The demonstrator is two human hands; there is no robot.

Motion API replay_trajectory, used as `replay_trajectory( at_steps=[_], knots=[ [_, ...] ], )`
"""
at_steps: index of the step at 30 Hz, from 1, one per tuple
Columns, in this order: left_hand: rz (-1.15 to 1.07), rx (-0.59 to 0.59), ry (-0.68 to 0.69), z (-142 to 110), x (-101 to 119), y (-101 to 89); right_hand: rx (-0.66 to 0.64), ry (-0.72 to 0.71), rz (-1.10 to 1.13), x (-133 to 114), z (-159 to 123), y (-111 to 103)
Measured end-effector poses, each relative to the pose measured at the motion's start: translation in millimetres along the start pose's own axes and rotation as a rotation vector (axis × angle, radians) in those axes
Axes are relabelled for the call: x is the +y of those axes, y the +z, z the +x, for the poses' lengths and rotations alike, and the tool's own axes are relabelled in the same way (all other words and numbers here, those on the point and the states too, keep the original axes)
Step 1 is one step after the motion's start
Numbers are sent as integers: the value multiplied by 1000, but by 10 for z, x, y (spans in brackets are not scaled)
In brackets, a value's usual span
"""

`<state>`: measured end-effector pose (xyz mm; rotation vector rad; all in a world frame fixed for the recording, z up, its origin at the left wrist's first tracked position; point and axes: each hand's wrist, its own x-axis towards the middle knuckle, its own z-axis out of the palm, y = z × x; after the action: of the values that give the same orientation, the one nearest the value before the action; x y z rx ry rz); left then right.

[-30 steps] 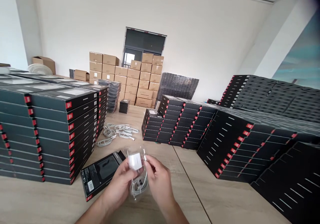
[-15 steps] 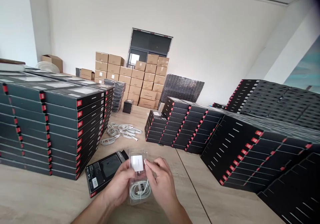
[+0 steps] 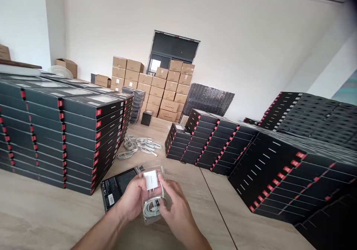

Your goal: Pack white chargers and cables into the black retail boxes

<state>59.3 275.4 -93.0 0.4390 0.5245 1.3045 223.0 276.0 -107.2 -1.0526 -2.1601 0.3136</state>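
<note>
— Changes noted? Right hand closed in around clear bag, fingers curled at lower edge beside coiled cable.
— Left hand? Drawn nearer; white charger tipped slightly, thumb pressed closer.

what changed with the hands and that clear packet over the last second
The right hand slid down from the packet's top edge to its lower part, by the coiled white cable. The left hand kept its grip on the clear packet, with the white charger still at the top. The black box stayed flat on the table; only the camera view shifted.
</note>
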Motion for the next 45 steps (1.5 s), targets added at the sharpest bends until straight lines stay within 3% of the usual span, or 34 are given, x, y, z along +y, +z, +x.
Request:
replay_trajectory(
  at_steps=[5,15,20,25,29,31,34,36,38,41,45],
  knots=[
    [-62,-45,-58,16,11,-22,-46,-49,39,-5,-1,-33],
    [-63,-12,-42,66,-85,-68,64,-22,-35,61,-2,125],
    [-12,-44,-28,26,36,-22,117,44,260,24,-1,102],
    [134,-137,-47,-21,50,6,234,338,789,139,25,-42],
    [254,-262,-140,-30,-66,5,132,457,936,180,25,-114],
    [334,-223,-147,-10,-76,-21,54,505,925,169,15,-128],
    [609,-22,89,60,34,-132,38,599,966,165,-3,-141],
    [980,108,333,115,158,-252,92,648,988,181,-12,-152],
    [1423,190,465,153,266,-382,149,674,998,209,-12,-167],
    [1922,192,394,159,336,-524,251,719,1041,264,-1,-189],
    [2101,89,232,82,319,-517,435,763,1218,329,12,-207]
  ],
)
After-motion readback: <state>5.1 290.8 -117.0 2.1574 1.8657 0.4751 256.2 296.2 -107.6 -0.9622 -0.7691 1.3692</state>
